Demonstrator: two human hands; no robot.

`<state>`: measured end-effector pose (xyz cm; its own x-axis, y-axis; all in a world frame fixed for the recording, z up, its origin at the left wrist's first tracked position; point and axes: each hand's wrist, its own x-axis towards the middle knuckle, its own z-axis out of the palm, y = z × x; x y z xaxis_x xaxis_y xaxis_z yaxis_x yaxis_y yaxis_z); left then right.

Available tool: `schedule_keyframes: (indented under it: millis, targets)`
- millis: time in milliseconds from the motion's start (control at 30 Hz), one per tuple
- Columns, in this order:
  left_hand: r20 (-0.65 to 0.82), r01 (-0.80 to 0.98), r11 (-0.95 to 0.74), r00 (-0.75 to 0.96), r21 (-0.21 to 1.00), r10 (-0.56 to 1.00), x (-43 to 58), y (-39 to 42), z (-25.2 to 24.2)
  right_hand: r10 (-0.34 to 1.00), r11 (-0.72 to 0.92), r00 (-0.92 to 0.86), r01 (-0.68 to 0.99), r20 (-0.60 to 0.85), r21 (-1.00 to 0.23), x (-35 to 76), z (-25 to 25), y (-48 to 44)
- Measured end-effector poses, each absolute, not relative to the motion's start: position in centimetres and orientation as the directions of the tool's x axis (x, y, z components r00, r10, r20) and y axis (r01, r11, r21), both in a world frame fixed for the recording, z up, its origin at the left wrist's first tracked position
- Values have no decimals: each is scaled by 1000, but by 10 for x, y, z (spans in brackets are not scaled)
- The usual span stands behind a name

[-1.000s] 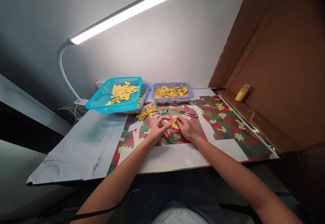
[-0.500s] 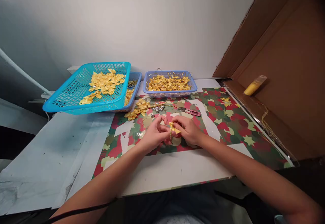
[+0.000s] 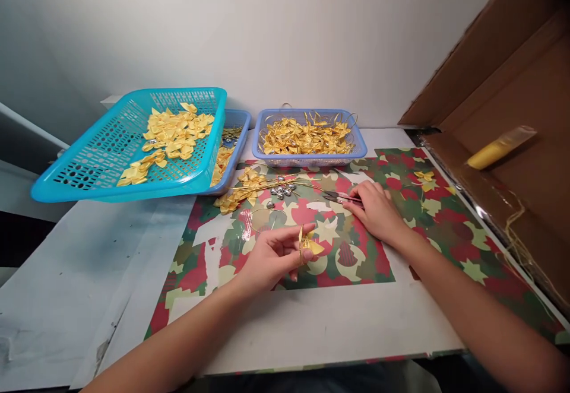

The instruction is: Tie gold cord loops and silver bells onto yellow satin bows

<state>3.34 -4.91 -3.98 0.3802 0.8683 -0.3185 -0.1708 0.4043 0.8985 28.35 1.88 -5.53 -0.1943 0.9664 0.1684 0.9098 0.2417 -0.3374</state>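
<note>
My left hand (image 3: 271,256) pinches a yellow ribbon bow (image 3: 315,247) with gold cord looped on it, just above the patterned sheet. Farther right, my right hand (image 3: 376,210) has its fingers over the handle of a pair of thread snips (image 3: 336,196), whose dark blades point left. Left of the blades lies a cluster of small silver bells (image 3: 281,191). Lengths of gold cord (image 3: 289,181) run over it, beside a heap of yellow bows (image 3: 250,180). One single bell (image 3: 270,205) rests nearer my left hand.
A turquoise basket (image 3: 57,186) of yellow bows sits partly over a blue basket (image 3: 243,143) at the left. Another blue basket (image 3: 312,159) holds corded bows. At the right are a loose bow (image 3: 425,176), a cardboard wall (image 3: 512,84) and a tube of yellow material (image 3: 499,148).
My right hand has left the bow and moved right, onto the thread snips. My left hand keeps the bow. The whole view has shifted slightly closer.
</note>
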Motion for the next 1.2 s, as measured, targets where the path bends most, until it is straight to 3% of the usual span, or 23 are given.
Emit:
schedule_keyframes:
  millis: [133, 200, 400, 800, 1033, 1200]
  targets:
    - [-343, -130, 415, 375, 900, 861, 32, -49, -38, 967, 253, -190, 774, 168, -580, 289, -45, 4]
    - [-335, -125, 403, 368, 907, 867, 32, -49, -37, 941, 337, -270, 684, 206, -647, 288, -37, -9]
    - [-268, -108, 322, 347, 941, 899, 32, -53, -40, 735, 665, -590, 530, 334, -526, 270, -20, -41]
    - [-69, 11, 69, 301, 998, 951, 31, -58, -44, 654, 754, -630, 586, 419, -296, 262, -17, -44]
    - [24, 30, -34, 277, 999, 961, 31, -59, -43, 672, 740, -617, 575, 410, -349, 263, -16, -46]
    - [250, 168, -299, 262, 939, 932, 29, -58, -40, 708, 704, -611, 574, 354, -417, 264, -16, -49]
